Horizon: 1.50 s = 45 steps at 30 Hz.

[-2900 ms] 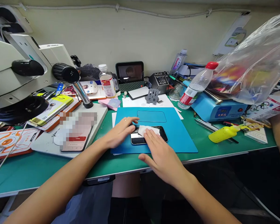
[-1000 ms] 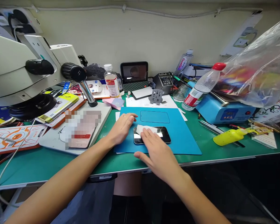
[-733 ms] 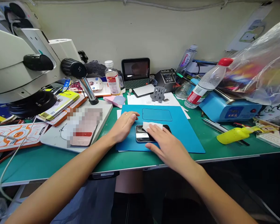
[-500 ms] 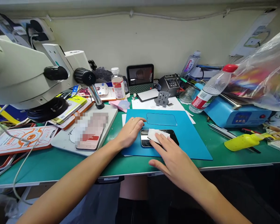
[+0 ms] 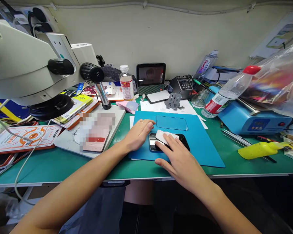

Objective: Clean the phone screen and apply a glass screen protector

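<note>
A black-faced phone [image 5: 184, 140] lies sideways on a blue mat [image 5: 205, 152]. My right hand [image 5: 183, 159] lies over it with fingers stretched out flat, their tips pressing a small white wipe [image 5: 160, 135] onto the glass. The right thumb sticks out to the left, over the mat's near side. Beside the phone's upper left corner rests my left hand [image 5: 139, 133], loosely bent, its fingers pointing right and nothing visible in it; whether it touches the phone, I cannot tell. Just behind the phone, a clear phone-shaped sheet with a dark outline [image 5: 172, 123] lies on the mat.
A microscope [image 5: 48, 74] stands on the left, with a second phone [image 5: 97, 139] on its base. At right are a red-capped bottle [image 5: 227, 94], a blue machine [image 5: 256, 118], tweezers [image 5: 236, 138] and a yellow bottle [image 5: 257, 150]. A small screen [image 5: 151, 76] stands behind.
The wipe has shifted slightly away from me across the phone under my right fingers. My left hand stays beside the phone. The whole view has tilted down a little.
</note>
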Available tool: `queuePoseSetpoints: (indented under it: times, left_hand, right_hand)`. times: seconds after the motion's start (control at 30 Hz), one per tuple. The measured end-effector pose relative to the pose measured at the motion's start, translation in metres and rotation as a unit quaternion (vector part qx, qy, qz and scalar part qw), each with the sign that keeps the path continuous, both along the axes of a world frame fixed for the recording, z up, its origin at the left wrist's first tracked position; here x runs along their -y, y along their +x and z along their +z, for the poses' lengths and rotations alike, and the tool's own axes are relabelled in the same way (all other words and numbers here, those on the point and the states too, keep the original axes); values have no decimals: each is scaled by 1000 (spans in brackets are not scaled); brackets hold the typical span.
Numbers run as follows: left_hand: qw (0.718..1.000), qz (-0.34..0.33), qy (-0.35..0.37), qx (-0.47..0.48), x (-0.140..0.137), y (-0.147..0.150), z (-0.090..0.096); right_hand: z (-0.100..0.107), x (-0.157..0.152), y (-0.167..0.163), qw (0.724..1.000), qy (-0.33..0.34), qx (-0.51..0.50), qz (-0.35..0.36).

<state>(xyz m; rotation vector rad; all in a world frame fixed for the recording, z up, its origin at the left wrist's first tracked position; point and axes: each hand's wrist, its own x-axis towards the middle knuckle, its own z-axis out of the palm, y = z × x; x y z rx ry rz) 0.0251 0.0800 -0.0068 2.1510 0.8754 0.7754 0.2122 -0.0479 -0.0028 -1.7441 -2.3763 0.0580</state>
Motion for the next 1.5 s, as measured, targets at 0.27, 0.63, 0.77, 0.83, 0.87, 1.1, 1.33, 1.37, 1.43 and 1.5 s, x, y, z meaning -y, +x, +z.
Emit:
queuePoseSetpoints:
  times: [0.27, 0.63, 0.77, 0.83, 0.87, 1.1, 1.33, 1.37, 1.43, 1.5]
  left_hand:
    - [1000, 1, 11, 9, -1, 0, -1]
    - [1000, 2, -12, 17, 0, -1, -4]
    - [1000, -6, -4, 7, 2, -2, -3]
    - [1000, -8, -5, 4, 2, -2, -3]
    - [1000, -8, -4, 3, 2, -3, -3]
    - [1000, -11, -9, 8, 1, 0, -5]
    - [1000, 5, -20, 10, 1, -2, -10]
    - [1000, 7, -21, 9, 0, -2, -11]
    - [1000, 6, -18, 6, 0, -2, -12]
    - [1000, 3, -12, 2, 0, -1, -11]
  right_hand:
    - [-6, 13, 0, 1000, 24, 1, 21]
    - [-7, 18, -26, 997, 34, 5, 62]
    - [-12, 39, 10, 999, 48, 3, 22]
    - [-15, 45, 26, 998, 57, 4, -7]
    - [-16, 47, 31, 998, 59, 4, -18]
    - [-25, 39, -12, 995, 78, -16, -65]
    - [-13, 17, -59, 996, 27, -82, 6]
    - [-11, 19, -53, 996, 24, -86, 15]
    - [-9, 26, -34, 996, 15, -84, 22]
    - [-8, 32, -10, 997, 8, -71, 8]
